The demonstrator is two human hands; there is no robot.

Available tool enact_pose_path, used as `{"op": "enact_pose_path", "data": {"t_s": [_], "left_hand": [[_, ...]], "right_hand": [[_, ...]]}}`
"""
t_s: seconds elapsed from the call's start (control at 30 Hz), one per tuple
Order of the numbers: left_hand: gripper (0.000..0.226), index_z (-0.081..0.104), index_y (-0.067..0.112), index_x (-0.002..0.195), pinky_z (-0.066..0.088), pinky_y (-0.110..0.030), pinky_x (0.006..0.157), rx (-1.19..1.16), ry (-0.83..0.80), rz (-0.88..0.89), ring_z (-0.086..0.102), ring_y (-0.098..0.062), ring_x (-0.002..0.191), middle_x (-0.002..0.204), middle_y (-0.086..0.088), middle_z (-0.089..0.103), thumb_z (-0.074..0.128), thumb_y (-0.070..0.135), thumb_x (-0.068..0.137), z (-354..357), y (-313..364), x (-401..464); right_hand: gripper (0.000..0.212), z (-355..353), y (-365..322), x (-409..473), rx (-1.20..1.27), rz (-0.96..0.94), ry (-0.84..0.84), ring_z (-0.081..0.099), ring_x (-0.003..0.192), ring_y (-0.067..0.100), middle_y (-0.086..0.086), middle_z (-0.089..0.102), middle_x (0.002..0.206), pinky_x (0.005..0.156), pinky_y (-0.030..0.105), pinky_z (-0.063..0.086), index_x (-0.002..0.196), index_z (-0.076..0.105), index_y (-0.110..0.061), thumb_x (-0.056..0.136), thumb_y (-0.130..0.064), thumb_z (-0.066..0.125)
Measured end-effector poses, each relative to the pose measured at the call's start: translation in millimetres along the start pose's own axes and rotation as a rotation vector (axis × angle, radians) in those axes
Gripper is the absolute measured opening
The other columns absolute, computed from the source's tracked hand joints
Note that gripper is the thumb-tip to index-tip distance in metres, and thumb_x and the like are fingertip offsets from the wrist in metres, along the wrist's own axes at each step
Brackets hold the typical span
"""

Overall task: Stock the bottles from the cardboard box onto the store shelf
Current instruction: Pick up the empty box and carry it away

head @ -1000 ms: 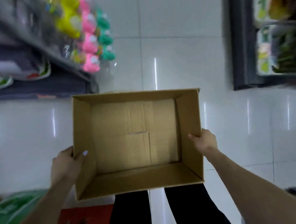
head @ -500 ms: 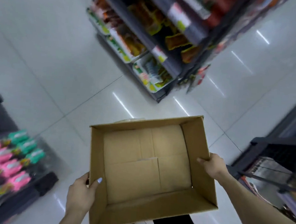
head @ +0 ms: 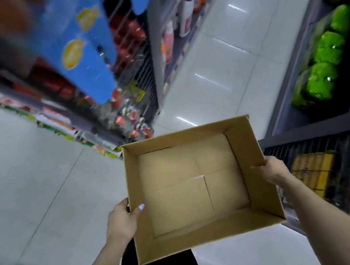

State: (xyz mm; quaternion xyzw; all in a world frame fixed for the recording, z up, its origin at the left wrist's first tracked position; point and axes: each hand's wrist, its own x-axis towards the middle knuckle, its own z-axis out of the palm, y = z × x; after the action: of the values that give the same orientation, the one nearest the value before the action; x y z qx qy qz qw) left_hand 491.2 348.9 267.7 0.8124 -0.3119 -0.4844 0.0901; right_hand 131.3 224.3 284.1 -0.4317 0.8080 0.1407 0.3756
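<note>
I carry an open brown cardboard box (head: 195,187) in front of me, above a white tiled floor. Nothing lies inside it; only its bare bottom flaps show. My left hand (head: 121,221) grips the box's left wall near the near corner, thumb hooked over the rim. My right hand (head: 270,171) holds the right wall, fingers over its edge. Bottles (head: 169,42), white and pink, stand on a shelf unit further down the aisle.
A shelf unit (head: 101,115) with red and mixed packets stands ahead on the left, with a blue sign (head: 79,44) hanging over it. On the right, a dark rack (head: 313,130) holds green packs, with a yellow crate (head: 311,171) below. A white tiled aisle (head: 210,73) runs between them.
The view has swung round as I turn with the box; the pink and green goods at left are gone and a new aisle with bottles and green packs has come into view. Both hands keep their grip.
</note>
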Motion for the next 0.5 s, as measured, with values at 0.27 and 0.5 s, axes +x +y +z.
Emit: {"op": "enact_pose_path", "data": {"t_s": [0.27,0.5], "left_hand": [[0.027,0.065,0.012,0.11,0.054,-0.041,0.081,0.114,-0.049,0.097,0.065,-0.034,0.093,0.101,-0.012,0.072,0.061,0.024,0.087,54.1,131.5,85.3],[0.026,0.065,0.01,0.107,0.054,-0.044,0.079,0.323,0.015,0.194,0.065,-0.038,0.091,0.1,-0.02,0.072,0.06,0.027,0.088,70.6,258.5,179.0]], "right_hand": [[0.035,-80.2,19.1,76.7,0.205,0.114,0.062,0.058,0.09,0.029,0.018,0.066,0.115,0.085,0.041,0.049,0.121,0.059,-0.006,0.091,-0.022,0.058],[0.036,-126.8,2.1,148.8,0.355,0.2,0.072,0.06,0.092,0.028,0.017,0.065,0.118,0.087,0.04,0.049,0.122,0.059,-0.007,0.091,-0.024,0.058]]}}
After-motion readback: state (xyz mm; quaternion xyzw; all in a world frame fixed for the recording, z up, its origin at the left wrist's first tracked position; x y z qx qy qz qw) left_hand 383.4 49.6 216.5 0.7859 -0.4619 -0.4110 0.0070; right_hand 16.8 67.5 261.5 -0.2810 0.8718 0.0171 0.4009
